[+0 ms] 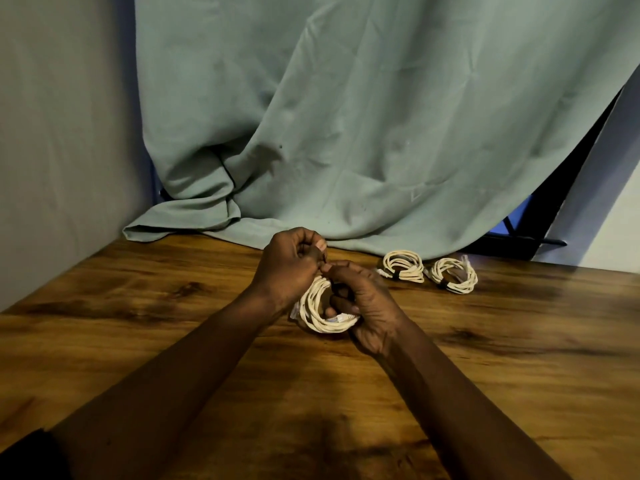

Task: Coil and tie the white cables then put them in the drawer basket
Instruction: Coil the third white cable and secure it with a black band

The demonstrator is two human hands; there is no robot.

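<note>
A coiled white cable (313, 311) hangs between my hands just above the wooden table (485, 358). My left hand (289, 265) grips the top of the coil with curled fingers. My right hand (365, 306) holds the coil's right side, its fingers curled through the loop, thumb tip meeting the left hand's fingers. Something small and dark is pinched where the hands meet; I cannot tell what it is. Two other coiled white cables (404, 266) (454, 275), each bound by a dark tie, lie on the table to the right. No drawer basket is in view.
A pale green cloth (346, 116) hangs behind the table, and its hem lies on the far edge. A grey wall (62, 133) closes the left side. A dark gap with a blue object (519, 216) shows at the back right.
</note>
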